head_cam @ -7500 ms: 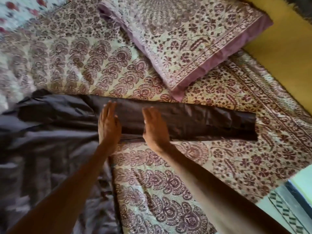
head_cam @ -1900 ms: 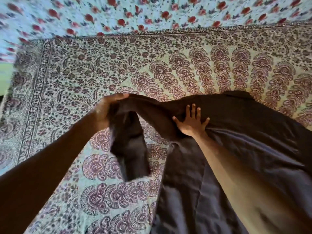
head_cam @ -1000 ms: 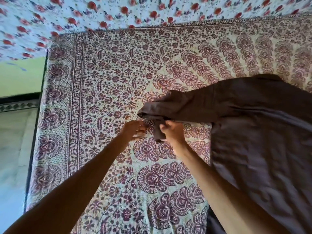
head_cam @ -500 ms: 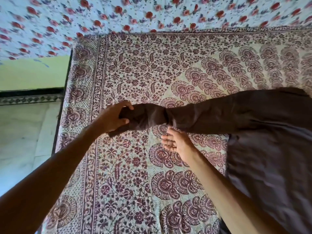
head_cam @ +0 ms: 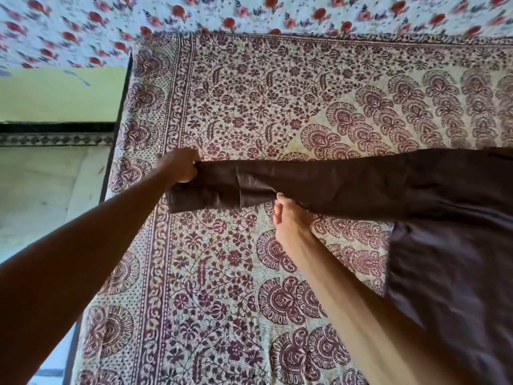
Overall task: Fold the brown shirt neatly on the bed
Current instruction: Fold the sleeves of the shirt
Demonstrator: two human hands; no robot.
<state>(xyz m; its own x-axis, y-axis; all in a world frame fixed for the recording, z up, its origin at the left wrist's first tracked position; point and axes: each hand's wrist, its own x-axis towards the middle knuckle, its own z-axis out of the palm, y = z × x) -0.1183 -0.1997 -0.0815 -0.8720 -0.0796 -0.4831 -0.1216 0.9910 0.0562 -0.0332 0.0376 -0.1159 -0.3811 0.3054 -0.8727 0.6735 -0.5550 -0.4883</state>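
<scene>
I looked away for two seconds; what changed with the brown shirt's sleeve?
The left hand pulled the bunched long sleeve of the brown cotton shirt out flat toward the bed's edge, gripping its cuff. The right hand moved from the shoulder to the sleeve's lower edge. The shirt's body stayed put.

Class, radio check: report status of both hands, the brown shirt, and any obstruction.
Left hand gripping sleeve cuff. Right hand pinching sleeve's lower edge. Brown shirt flat on bedspread, sleeve stretched out, unfolded. Nothing in the way.
</scene>
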